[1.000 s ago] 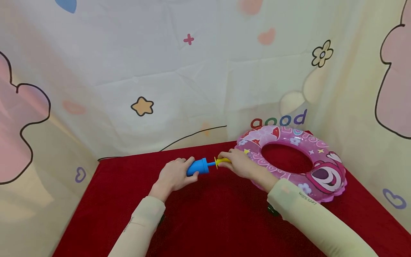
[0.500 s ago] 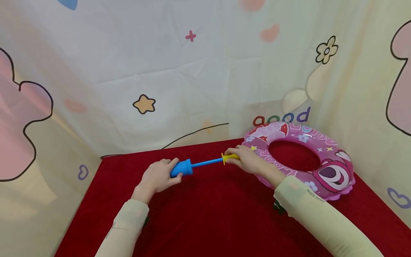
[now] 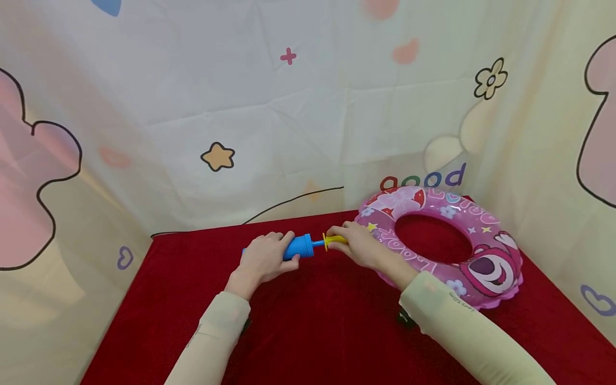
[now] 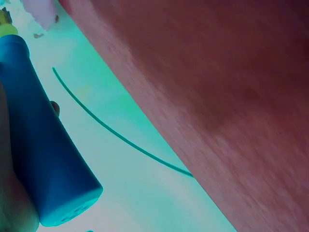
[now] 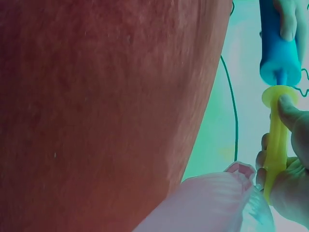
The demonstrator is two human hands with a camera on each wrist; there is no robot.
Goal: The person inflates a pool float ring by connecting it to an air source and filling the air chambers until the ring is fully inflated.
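Observation:
In the head view a blue hand pump (image 3: 300,246) is held level above the table, its short blue rod leading to a yellow handle (image 3: 336,240). My left hand (image 3: 266,258) grips the blue barrel, which also shows in the left wrist view. Around the yellow handle curl the fingers of my right hand (image 3: 362,245), and the right wrist view shows the thumb near its flange. Only a little of the rod is visible between barrel and handle. Just behind the right hand lies a pink inflated swim ring (image 3: 481,224) with a cartoon bear print.
The table is covered with a red cloth (image 3: 308,331). A pale printed curtain (image 3: 269,133) hangs behind it and along both sides. The ring takes up the back right corner. Small dark items under both forearms are mostly hidden.
Half a second ago the rod was drawn far out, with the hands wider apart; now the hands are close and the rod is mostly inside the barrel, much as one second ago.

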